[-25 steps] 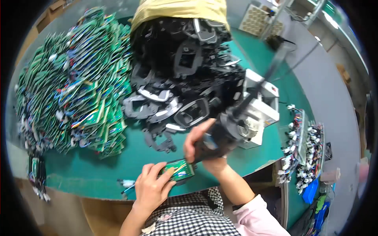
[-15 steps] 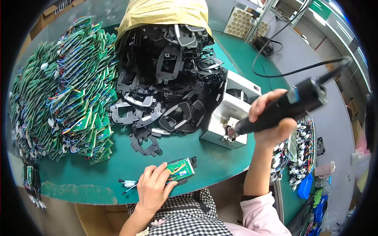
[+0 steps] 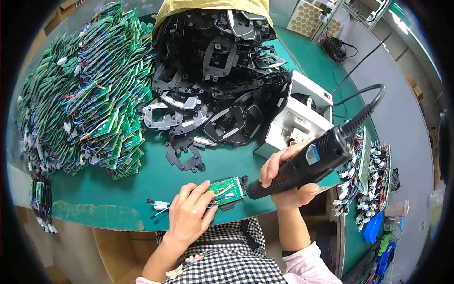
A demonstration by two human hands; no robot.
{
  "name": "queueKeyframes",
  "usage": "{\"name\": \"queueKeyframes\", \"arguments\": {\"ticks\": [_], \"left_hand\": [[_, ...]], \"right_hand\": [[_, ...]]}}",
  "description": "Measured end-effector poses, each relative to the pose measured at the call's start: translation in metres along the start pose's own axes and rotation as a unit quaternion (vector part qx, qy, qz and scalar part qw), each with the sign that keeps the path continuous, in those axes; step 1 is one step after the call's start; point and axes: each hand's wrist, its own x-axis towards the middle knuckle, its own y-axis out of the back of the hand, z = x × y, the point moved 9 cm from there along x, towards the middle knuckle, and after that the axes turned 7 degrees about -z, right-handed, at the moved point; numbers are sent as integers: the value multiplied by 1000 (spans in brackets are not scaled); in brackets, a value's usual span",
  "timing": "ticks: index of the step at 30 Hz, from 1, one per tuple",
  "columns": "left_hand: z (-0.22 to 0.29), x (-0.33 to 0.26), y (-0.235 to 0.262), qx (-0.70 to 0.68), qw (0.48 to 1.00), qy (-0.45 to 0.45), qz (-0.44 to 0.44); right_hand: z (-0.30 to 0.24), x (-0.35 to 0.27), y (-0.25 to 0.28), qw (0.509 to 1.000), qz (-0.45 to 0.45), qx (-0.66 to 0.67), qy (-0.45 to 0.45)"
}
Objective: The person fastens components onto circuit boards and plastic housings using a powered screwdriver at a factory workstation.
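At the table's front edge, a green circuit board (image 3: 230, 190) with coloured wires sits in a black plastic frame (image 3: 228, 206). My left hand (image 3: 190, 211) grips its left side, fingers over the board and thumb along the near edge. White and black connectors (image 3: 160, 205) on wires stick out to the left of that hand. A black electric screwdriver (image 3: 302, 163) with a cable is held in my right hand (image 3: 289, 180), fingers and thumb wrapped round it. It lies tilted, its nose at the board's right end; the bit is hard to make out.
Stacks of wired green boards (image 3: 113, 71) cover the left. Black frames (image 3: 220, 59) spill from a yellow sack (image 3: 208, 6) at the back. Behind the screwdriver stands a white box-shaped machine (image 3: 302, 111). More wired parts (image 3: 373, 184) lie at right, near a blue bin (image 3: 373, 228).
The screwdriver in my right hand has come down and left, from over the white machine to the board's right end. My left hand keeps its hold. The whole view has shifted slightly.
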Motion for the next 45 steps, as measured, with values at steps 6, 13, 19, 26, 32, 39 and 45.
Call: {"name": "queueKeyframes", "arguments": {"ticks": [6, 13, 19, 26, 32, 39, 45], "left_hand": [[0, -2, 0, 1, 1000, 6, 1], [-1, -1, 0, 3, 1000, 6, 4], [-3, 0, 0, 4, 1000, 10, -3], [4, 3, 3, 5, 1000, -5, 17], [1, -3, -2, 7, 1000, -5, 8], [9, 0, 3, -10, 1000, -6, -7], [-2, 3, 4, -29, 1000, -7, 6]], "right_hand": [[1, -7, -2, 1000, -8, 17, 25], [-10, -5, -2, 996, -19, 38, 79], [2, -5, -5, 997, -28, 54, 51], [24, -4, -43, 952, -217, 183, -114], [22, 7, -44, 958, -266, 89, -61], [-89, 63, 40, 981, -47, -102, 156], [-43, 54, 28, 997, -72, -7, 40]]}}
